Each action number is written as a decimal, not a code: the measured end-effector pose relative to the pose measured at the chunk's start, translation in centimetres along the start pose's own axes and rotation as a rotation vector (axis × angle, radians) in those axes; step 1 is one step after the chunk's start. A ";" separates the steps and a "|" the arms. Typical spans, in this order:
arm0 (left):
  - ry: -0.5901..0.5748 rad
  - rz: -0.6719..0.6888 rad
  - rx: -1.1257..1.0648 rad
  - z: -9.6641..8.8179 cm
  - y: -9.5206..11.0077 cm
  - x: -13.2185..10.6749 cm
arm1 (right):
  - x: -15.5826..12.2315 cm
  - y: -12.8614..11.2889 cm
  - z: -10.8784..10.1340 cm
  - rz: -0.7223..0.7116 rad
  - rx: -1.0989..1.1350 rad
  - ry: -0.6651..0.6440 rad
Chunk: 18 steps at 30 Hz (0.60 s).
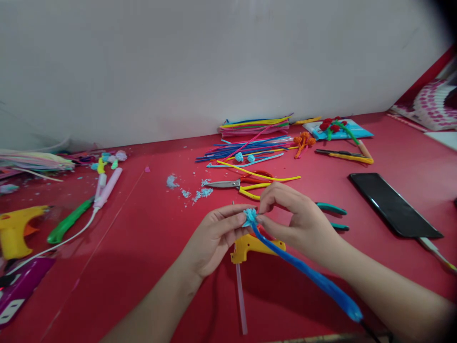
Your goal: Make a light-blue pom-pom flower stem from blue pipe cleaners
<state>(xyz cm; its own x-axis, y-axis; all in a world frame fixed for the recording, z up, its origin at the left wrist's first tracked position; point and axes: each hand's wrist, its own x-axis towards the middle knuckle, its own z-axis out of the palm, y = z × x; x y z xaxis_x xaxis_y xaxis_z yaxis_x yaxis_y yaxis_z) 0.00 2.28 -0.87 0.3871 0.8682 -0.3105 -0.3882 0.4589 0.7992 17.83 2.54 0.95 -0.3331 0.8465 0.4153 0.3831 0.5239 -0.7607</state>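
Note:
Between the thumb and fingers of my left hand (217,233) is a small light-blue pipe-cleaner flower (250,216). My right hand (294,214) pinches at the flower's right edge, its thumb and index finger close together. A fuzzy dark-blue stem (303,267) runs from the flower down to the lower right, passing beneath my right wrist. Under my hands lies a yellow glue gun (255,245) with a clear glue stick (241,300) poking out toward me. Just beyond are scissors (246,185) with red and yellow handles; teal-handled pliers (332,208) are partly hidden behind my right hand.
Light-blue fluff clippings (203,194) are scattered left of the scissors. Bundled pipe cleaners (255,127) lie by the wall. A black phone (394,205) on a cable sits right. At left are another yellow glue gun (16,231), a green-handled tool (71,221) and a pink corded tool (109,188).

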 end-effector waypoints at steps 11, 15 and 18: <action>0.003 0.007 -0.004 0.1 0.1 -0.1 | 0.0 0.0 0.0 -0.003 0.008 0.001; -0.003 0.006 0.004 0.1 0.0 -0.1 | 0.0 0.1 0.1 -0.005 0.008 0.001; -0.003 0.007 0.000 0.1 0.0 -0.1 | 0.0 0.1 0.0 -0.008 0.004 0.001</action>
<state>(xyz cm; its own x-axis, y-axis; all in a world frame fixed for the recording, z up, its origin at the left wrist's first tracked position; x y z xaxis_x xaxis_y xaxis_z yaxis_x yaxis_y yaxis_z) 0.01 2.22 -0.80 0.3868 0.8709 -0.3032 -0.3913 0.4527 0.8012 17.83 2.55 0.84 -0.3356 0.8422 0.4219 0.3766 0.5305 -0.7595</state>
